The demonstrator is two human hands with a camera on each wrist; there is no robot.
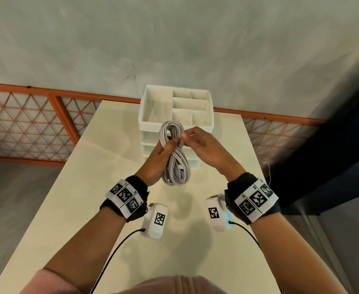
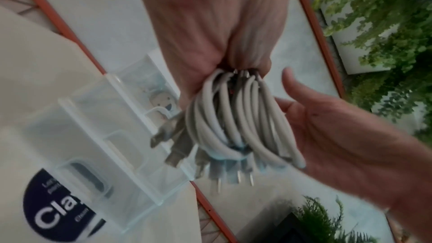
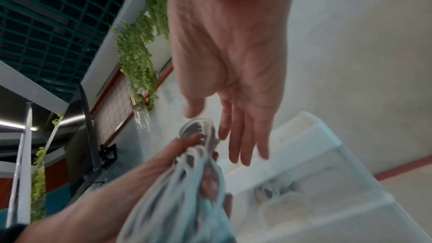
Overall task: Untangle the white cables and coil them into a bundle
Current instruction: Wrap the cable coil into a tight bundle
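The white cables form one coiled bundle (image 1: 176,168), held upright above the table in a figure-eight shape. My left hand (image 1: 166,150) grips the bundle round its pinched middle. In the left wrist view the loops (image 2: 233,123) hang from my left hand (image 2: 210,29), with several plug ends (image 2: 174,154) sticking out below. My right hand (image 1: 192,137) is at the bundle's upper loop, to its right. In the right wrist view its fingers (image 3: 243,136) lie straight beside the top loop (image 3: 198,128), gripping nothing. The left wrist view shows the right hand (image 2: 339,136) palm-open next to the coil.
A white organiser (image 1: 144,115) with several compartments sits on stacked clear drawers (image 2: 105,136) at the table's far end, just behind the hands. The cream table (image 1: 79,198) stretches towards me. An orange lattice railing (image 1: 25,128) runs behind it, and a dark panel (image 1: 333,155) stands right.
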